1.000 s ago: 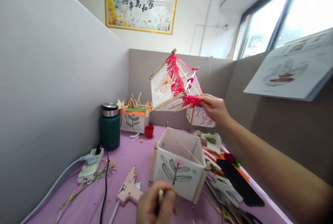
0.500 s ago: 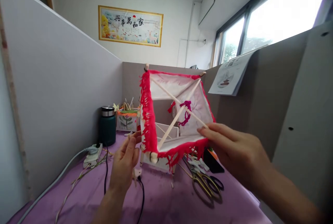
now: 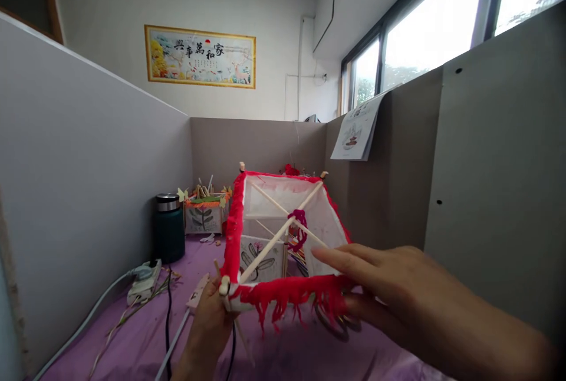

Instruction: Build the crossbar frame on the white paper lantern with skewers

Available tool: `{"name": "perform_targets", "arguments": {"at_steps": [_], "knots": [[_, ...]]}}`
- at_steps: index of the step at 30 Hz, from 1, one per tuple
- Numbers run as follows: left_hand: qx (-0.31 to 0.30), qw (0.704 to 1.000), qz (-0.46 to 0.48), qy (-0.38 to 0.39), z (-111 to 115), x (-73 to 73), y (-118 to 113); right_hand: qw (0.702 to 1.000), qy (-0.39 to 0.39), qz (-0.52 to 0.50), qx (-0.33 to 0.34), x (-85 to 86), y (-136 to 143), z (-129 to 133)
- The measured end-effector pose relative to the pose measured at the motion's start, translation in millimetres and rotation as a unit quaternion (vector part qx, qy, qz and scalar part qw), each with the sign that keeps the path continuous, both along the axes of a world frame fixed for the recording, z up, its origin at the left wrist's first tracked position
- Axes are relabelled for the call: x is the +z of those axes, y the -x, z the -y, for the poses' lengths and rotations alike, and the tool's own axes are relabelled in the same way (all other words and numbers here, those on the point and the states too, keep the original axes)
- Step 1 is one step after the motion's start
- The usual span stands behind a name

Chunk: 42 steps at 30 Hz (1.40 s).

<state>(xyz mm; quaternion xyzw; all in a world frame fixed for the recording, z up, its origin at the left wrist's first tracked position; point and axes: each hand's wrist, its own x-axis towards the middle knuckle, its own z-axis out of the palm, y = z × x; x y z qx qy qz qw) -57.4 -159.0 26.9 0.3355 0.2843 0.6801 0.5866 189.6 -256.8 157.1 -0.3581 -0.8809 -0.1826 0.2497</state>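
Note:
In the middle of the head view is a four-sided white cloth lantern point(image 3: 287, 291) on a wooden stick frame, its rim edged with red fringe. Two thin sticks point(image 3: 267, 246) cross over its opening, with purple yarn point(image 3: 301, 233) tied where they meet. My left hand point(image 3: 207, 317) grips the near left corner post; some of its fingers are hidden. My right hand point(image 3: 389, 278) is closed over the near right edge, its index finger by the end of one crossed stick. Through the opening shows a white panel with a plant drawing point(image 3: 264, 263).
A dark green bottle point(image 3: 168, 233) and a decorated box of sticks point(image 3: 203, 219) stand at the back left. A power strip point(image 3: 144, 286) with cables lies on the purple cloth point(image 3: 145, 340). Scissors point(image 3: 331, 329) are partly hidden beneath the lantern. Partitions point(image 3: 247, 145) enclose the desk.
The lantern has come lower and tipped, so its top opening faces more upward. Both hands moved down with it, and the right fingers shifted along its edge. The camera view turned slightly right.

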Motion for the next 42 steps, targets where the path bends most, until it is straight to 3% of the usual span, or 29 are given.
{"name": "perform_targets", "arguments": {"at_steps": [3,5,9,13,16,18,24,28,32,36,38,42], "knots": [[-0.051,0.997,0.052,0.030,7,2.2,-10,0.996,0.084,0.002,-0.016,17.7,-10,7],[-0.088,0.993,0.069,0.040,12,5.0,-18,0.997,0.044,-0.001,-0.068,23.0,-17,5],[-0.099,0.984,0.119,0.084,18,8.8,-29,0.991,-0.024,0.047,-0.126,16.5,-19,-7],[-0.082,0.980,0.123,0.133,20,7.8,-33,0.989,-0.029,0.038,-0.141,5.5,-8,-16],[-0.085,0.977,0.101,0.168,15,0.6,-36,0.988,0.007,0.040,-0.149,8.4,-4,-24],[-0.103,0.979,0.083,0.154,9,-7.0,-37,0.984,0.036,0.037,-0.172,18.3,-8,-30],[-0.210,0.977,-0.041,-0.002,-3,-19.3,-43,0.940,0.176,-0.002,-0.291,55.1,-39,-59],[-0.246,0.968,-0.044,-0.011,5,-12.7,-55,0.906,0.271,-0.031,-0.322,57.8,-50,-88],[-0.296,0.955,-0.005,0.017,14,-5.8,-70,0.894,0.266,-0.031,-0.359,56.1,-50,-111],[-0.278,0.959,0.029,0.040,14,-1.2,-79,0.902,0.272,0.004,-0.335,64.0,-47,-117],[-0.271,0.960,0.048,0.050,12,1.3,-78,0.894,0.340,0.000,-0.290,70.0,-47,-116],[-0.247,0.963,0.086,0.062,9,5.8,-68,0.843,0.507,-0.043,-0.175,77.9,-49,-113]]}}
